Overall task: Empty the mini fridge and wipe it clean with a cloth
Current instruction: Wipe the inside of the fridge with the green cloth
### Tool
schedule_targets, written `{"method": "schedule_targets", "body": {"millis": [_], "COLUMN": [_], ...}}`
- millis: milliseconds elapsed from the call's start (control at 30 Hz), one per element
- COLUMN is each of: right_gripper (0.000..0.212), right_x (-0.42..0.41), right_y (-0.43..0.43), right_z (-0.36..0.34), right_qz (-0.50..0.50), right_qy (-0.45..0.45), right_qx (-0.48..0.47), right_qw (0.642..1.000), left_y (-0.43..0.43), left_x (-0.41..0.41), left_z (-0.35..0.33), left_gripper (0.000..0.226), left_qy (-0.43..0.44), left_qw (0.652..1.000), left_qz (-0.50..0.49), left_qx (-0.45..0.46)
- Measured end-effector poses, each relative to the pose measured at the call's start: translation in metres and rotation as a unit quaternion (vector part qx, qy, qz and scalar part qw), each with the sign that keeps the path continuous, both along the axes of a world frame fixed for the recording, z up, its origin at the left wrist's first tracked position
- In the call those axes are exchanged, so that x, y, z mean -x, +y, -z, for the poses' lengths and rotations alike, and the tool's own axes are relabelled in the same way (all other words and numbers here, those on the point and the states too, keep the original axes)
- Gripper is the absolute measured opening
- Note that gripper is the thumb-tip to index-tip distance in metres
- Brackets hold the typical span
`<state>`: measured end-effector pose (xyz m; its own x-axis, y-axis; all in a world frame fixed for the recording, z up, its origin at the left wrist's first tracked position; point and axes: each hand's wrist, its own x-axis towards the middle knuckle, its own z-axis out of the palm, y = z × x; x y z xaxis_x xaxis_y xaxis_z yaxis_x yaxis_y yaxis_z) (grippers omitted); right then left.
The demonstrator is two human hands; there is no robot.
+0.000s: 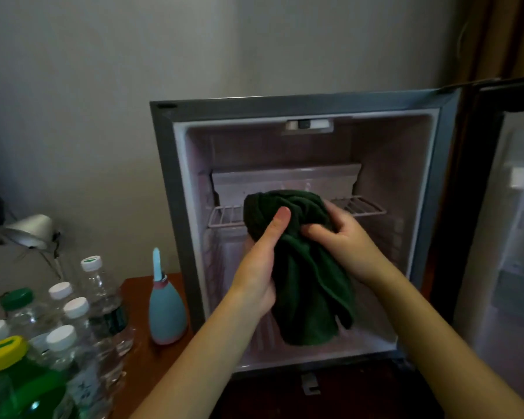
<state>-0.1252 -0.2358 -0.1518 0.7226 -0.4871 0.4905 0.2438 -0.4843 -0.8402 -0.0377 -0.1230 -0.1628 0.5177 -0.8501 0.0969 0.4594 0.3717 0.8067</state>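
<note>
- Cloth [303, 267]: dark green, bunched, one piece. You hold it in front of the open mini fridge [164, 207], its upper wad level with the wire shelf, its tail hanging toward the fridge floor.
- Left hand [260, 267]: at the cloth's 9 o'clock side, fingers wrapped around the bunch, thumb pressed up its front. Clamped on the cloth.
- Right hand [345, 237]: at the cloth's 3 o'clock side, fingers curled into the upper wad. Also clamped on the cloth.
- Mini fridge: grey frame, pale interior, nothing on view stored inside. Door [502, 237] swung open at 3 o'clock of the cabinet.
- Wire shelf [360, 205]: white, across the middle of the interior, behind the cloth; a pale box-shaped compartment sits directly above it at 12 o'clock.
- Light fitting [309, 125]: in the interior ceiling, at 12 o'clock.
- Worktop [142, 358]: reddish-brown wood, at 9 o'clock of the fridge.
- Blue bulb-shaped bottle [165, 313]: upright with a thin pale spout, just beside the fridge's left wall.
- Water bottles [97, 303]: clear plastic, mostly white caps, one green cap, clustered at 8 o'clock, standing.
- Green bottle [22, 385]: yellow cap, at 7 o'clock in the lower corner.
- Desk lamp [31, 231]: white head, at 9 o'clock, against the wall.
</note>
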Motion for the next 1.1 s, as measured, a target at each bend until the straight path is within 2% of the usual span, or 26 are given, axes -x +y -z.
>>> {"method": "schedule_targets", "body": {"millis": [67, 133, 233, 300, 400, 500, 533, 600, 667, 767, 867, 1000, 1100], "right_gripper": [0.041, 0.042, 0.038, 0.034, 0.053, 0.075, 0.078, 0.074, 0.072, 0.084, 0.079, 0.068, 0.065], "right_x": [0.005, 0.006, -0.011, -0.017, -0.015, -0.024, -0.027, -0.033, -0.036, -0.039, -0.042, -0.042, -0.047], "right_y": [-0.009, -0.022, -0.042, -0.047, -0.045, -0.046, -0.047, -0.049, -0.05, -0.049, -0.05, -0.046, -0.044], "right_z": [0.004, 0.01, 0.021, 0.028, 0.038, 0.05, 0.052, 0.058, 0.061, 0.061, 0.061, 0.059, 0.06], "right_qz": [0.106, 0.187, 0.28, 0.289, 0.317, 0.378, 0.398, 0.415, 0.421, 0.43, 0.437, 0.433, 0.427], "right_qy": [-0.061, -0.096, -0.014, 0.002, 0.014, 0.099, 0.124, 0.128, 0.102, 0.118, 0.129, 0.115, 0.114], "right_qx": [0.077, 0.088, 0.22, 0.25, 0.259, 0.317, 0.336, 0.351, 0.357, 0.365, 0.37, 0.355, 0.342], "right_qw": [0.989, 0.974, 0.934, 0.924, 0.912, 0.864, 0.845, 0.829, 0.827, 0.817, 0.809, 0.82, 0.829], "left_y": [-0.013, -0.026, -0.054, -0.077, -0.109, -0.141, -0.152, -0.173, -0.193, -0.216, -0.233, -0.239, -0.229], "left_x": [-0.012, -0.029, -0.035, -0.031, -0.031, -0.043, -0.046, -0.049, -0.051, -0.042, -0.024, -0.015, -0.008], "left_z": [-0.006, -0.024, -0.054, -0.066, -0.084, -0.097, -0.101, -0.106, -0.109, -0.109, -0.111, -0.114, -0.102], "left_gripper": [0.072, 0.081, 0.109, 0.116, 0.107, 0.085, 0.079, 0.065, 0.057, 0.049, 0.048, 0.047, 0.041], "left_qy": [-0.027, -0.119, -0.3, -0.368, -0.401, -0.438, -0.448, -0.459, -0.483, -0.521, -0.542, -0.555, -0.57], "left_qw": [0.994, 0.977, 0.93, 0.905, 0.889, 0.861, 0.855, 0.848, 0.826, 0.794, 0.761, 0.74, 0.75], "left_qz": [-0.101, -0.175, -0.173, -0.15, -0.137, -0.178, -0.188, -0.201, -0.218, -0.259, -0.313, -0.328, -0.298], "left_qx": [0.009, -0.017, -0.12, -0.154, -0.175, -0.186, -0.183, -0.173, -0.191, -0.175, -0.175, -0.193, -0.153]}}
